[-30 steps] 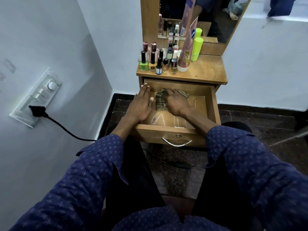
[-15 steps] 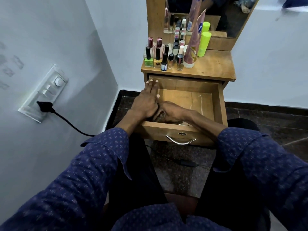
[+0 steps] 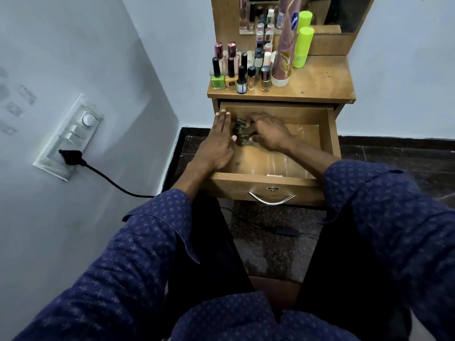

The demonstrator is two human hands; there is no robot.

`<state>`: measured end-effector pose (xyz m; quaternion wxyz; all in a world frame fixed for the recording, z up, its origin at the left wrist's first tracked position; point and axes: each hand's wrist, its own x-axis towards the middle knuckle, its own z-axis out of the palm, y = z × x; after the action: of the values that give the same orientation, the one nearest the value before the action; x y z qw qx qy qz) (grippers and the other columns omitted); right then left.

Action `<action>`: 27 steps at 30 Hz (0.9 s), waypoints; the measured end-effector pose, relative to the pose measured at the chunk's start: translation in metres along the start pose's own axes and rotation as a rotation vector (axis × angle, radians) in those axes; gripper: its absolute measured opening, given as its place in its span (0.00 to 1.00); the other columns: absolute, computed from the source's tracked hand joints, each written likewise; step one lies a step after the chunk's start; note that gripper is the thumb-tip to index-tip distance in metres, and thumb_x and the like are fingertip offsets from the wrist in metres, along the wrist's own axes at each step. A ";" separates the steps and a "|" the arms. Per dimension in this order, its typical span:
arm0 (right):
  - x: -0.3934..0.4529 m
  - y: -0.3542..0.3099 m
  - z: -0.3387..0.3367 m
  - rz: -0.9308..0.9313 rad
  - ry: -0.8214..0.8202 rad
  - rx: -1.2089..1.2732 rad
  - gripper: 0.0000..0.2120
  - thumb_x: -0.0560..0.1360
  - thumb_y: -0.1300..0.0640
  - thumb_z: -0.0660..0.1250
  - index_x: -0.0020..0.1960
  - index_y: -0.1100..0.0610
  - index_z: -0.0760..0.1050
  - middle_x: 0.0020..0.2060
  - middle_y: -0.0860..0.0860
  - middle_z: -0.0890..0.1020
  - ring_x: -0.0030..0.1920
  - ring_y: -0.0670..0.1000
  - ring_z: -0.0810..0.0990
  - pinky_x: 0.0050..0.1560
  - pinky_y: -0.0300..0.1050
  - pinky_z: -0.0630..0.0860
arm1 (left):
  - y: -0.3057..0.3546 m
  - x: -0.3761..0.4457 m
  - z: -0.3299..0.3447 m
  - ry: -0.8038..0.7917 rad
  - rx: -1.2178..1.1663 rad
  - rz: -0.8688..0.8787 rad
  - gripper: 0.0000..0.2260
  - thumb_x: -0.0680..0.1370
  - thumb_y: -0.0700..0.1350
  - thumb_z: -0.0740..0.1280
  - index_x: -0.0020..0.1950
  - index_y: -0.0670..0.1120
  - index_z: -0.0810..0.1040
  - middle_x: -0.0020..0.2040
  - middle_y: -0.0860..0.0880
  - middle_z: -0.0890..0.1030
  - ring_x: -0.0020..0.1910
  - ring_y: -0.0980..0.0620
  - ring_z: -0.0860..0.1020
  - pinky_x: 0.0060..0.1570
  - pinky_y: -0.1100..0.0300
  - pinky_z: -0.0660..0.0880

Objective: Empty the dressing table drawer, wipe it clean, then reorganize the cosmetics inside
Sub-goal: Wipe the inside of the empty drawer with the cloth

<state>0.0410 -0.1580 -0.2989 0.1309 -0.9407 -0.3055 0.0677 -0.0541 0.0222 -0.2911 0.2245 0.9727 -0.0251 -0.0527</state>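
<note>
— Wooden drawer (image 3: 330, 143), centre frame, below a bottle-crowded tabletop (image 3: 320, 82)?
— Yes. Left hand (image 3: 216, 146) lies flat, fingers straight; right hand (image 3: 268, 131) curls round a blurred, greenish cloth (image 3: 240, 132) at the drawer's left.

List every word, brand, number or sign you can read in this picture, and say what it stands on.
No text reads clearly.
Pink tube: dark blue label patch, lettering blurred.
Yellow nail polish bottle: dark emblem, unreadable.
Dark bottle with white label: print too small.
Other bottles: nothing legible.
</note>
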 end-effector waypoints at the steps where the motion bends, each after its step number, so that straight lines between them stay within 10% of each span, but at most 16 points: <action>1: -0.005 -0.005 -0.001 -0.040 -0.025 0.009 0.17 0.76 0.59 0.74 0.64 0.53 0.79 0.65 0.54 0.80 0.66 0.57 0.78 0.64 0.51 0.76 | 0.000 0.002 0.002 -0.008 0.006 -0.005 0.32 0.89 0.50 0.54 0.86 0.41 0.40 0.86 0.43 0.38 0.85 0.46 0.38 0.80 0.52 0.42; 4: -0.021 -0.014 0.008 -0.185 -0.225 0.063 0.14 0.73 0.58 0.77 0.58 0.50 0.84 0.55 0.48 0.84 0.51 0.50 0.83 0.50 0.43 0.77 | -0.001 0.006 0.006 -0.027 0.033 -0.019 0.33 0.88 0.52 0.55 0.86 0.40 0.40 0.85 0.43 0.35 0.84 0.45 0.35 0.80 0.51 0.38; 10: -0.040 0.000 0.006 -0.276 -0.423 0.143 0.16 0.70 0.58 0.81 0.53 0.42 0.87 0.52 0.42 0.82 0.52 0.47 0.81 0.53 0.45 0.79 | -0.005 0.006 0.010 -0.036 0.054 0.006 0.35 0.88 0.55 0.53 0.85 0.40 0.38 0.84 0.43 0.32 0.84 0.44 0.33 0.80 0.48 0.38; 19: -0.027 0.035 -0.025 0.023 -0.023 -0.010 0.11 0.78 0.59 0.73 0.60 0.56 0.80 0.59 0.55 0.83 0.59 0.55 0.81 0.60 0.51 0.77 | -0.005 0.007 0.009 -0.052 0.048 0.011 0.35 0.88 0.57 0.53 0.85 0.40 0.38 0.84 0.43 0.33 0.84 0.44 0.33 0.83 0.43 0.41; 27: -0.070 0.024 -0.015 -0.033 -0.508 0.226 0.14 0.71 0.63 0.80 0.48 0.45 0.83 0.45 0.38 0.84 0.48 0.46 0.84 0.49 0.37 0.79 | -0.007 0.007 0.011 -0.057 0.055 0.027 0.38 0.87 0.59 0.54 0.85 0.39 0.38 0.84 0.42 0.32 0.83 0.43 0.32 0.83 0.42 0.42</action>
<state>0.0015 -0.2216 -0.2883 0.1554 -0.8678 -0.3344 0.3329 -0.0481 0.0231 -0.3051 0.1977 0.9762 -0.0462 -0.0767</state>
